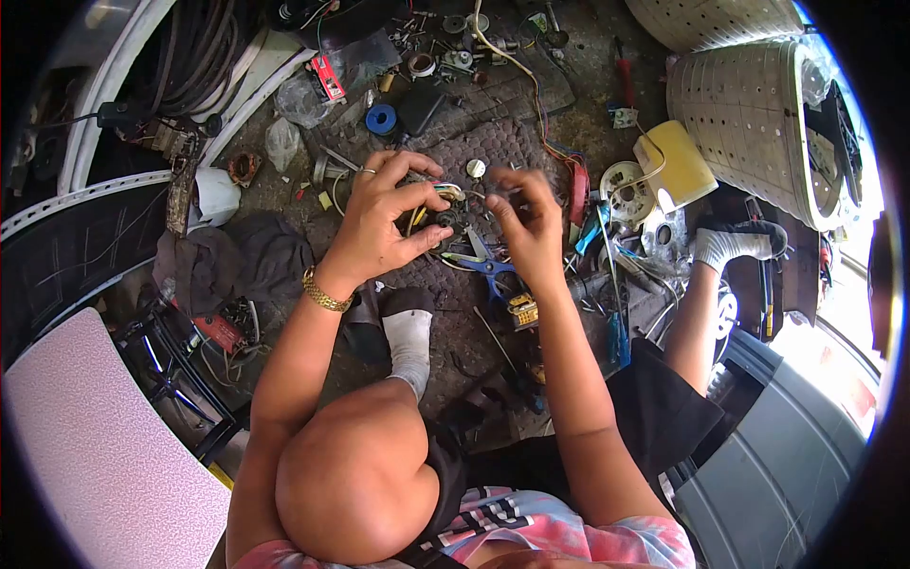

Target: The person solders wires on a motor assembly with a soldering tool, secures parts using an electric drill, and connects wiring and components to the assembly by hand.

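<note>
My left hand (393, 213), with a gold watch at the wrist, grips a small dark part with several coloured wires (445, 192) between thumb and fingers. What the part is, I cannot make out. Just to its right, my right hand (527, 223) is curled, its fingertips slightly blurred. Its thumb and forefinger appear to pinch the end of a thin wire (474, 194) that runs from the part. Below both hands lie blue-handled scissors (488, 266) on the dark floor mat. A small round white piece (476, 169) sits just beyond the fingers.
A blue tape roll (381, 119) and a red-and-white box (328, 79) lie at the back. To the right are a yellow container (677, 166) and perforated washing-machine drums (744, 123). A yellow device (522, 310) rests near my right forearm. Dark cloth (237, 261) lies at left.
</note>
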Motion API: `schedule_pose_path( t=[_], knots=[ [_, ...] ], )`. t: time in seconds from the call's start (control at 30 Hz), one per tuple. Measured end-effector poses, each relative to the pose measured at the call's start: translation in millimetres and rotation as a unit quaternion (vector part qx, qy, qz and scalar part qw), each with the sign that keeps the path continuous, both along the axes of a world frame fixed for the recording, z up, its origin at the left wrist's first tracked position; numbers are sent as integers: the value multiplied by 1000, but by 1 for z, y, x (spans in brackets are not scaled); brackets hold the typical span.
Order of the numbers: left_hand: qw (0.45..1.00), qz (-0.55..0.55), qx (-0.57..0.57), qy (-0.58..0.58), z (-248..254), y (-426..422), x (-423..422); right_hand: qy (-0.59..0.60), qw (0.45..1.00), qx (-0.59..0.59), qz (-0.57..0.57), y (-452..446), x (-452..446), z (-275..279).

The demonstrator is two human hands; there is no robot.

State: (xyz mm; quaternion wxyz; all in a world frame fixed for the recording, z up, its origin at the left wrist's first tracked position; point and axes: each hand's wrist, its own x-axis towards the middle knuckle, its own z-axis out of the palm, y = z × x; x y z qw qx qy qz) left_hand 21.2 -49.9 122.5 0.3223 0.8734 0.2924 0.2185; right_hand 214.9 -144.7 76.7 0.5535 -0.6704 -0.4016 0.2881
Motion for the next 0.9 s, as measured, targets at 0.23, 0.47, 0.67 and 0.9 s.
schedule_pose_path(
  t=[0.23, 0.47, 0.67, 0.9],
  knots=[
    [1000, 0, -3, 9, 1, -1, 0, 49, 987, -10, 151, -2, -3, 5],
    [1000, 4, -3, 3, 0, -3, 0, 201, 954, -147, 164, 0, -2, 11],
    [1000, 3, -12, -19, 0, 0, 0, 383, 905, -122, 136, -3, -13, 3],
    [1000, 2, 8, -7, -3, 2, 0, 542, 837, -76, 31, -11, -36, -5]
  ],
)
